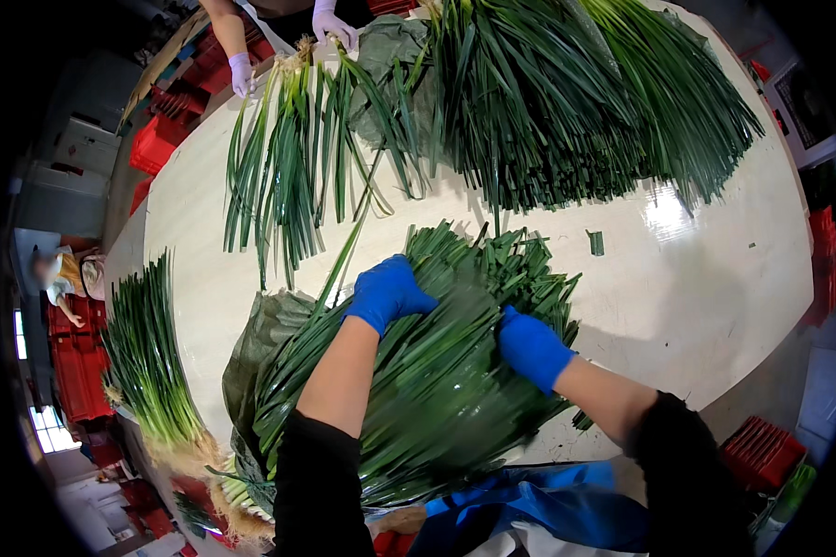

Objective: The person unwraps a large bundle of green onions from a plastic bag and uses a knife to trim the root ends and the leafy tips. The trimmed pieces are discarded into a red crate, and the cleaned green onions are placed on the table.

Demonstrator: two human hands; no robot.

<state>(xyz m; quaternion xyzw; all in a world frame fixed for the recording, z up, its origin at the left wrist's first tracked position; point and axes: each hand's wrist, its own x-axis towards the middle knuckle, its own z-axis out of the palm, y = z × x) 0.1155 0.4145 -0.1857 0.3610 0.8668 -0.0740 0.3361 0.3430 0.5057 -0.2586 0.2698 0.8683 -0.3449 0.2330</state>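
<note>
A large bundle of long-leaved allium greens (pixel 418 397) lies on the pale table before me, its trimmed leaf ends pointing away. My left hand (pixel 390 294), in a blue glove, is closed over leaves on the bundle's upper left side. On the right side, my blue-gloved right hand (pixel 533 348) grips leaves close to the cut ends; its fingertips are hidden among them. Leaves between my hands look blurred. Dark green mesh cloth (pixel 251 355) shows at the bundle's left, and pale stems with roots (pixel 237 508) stick out at lower left.
Across the table (pixel 724 278), a person's gloved hands (pixel 334 29) handle loose stalks (pixel 292 167). A big pile of greens (pixel 543 104) covers the far right. Another bunch (pixel 150 355) lies at the left edge. Red crates (pixel 76 376) stand around, and another person (pixel 70 275) is farther left.
</note>
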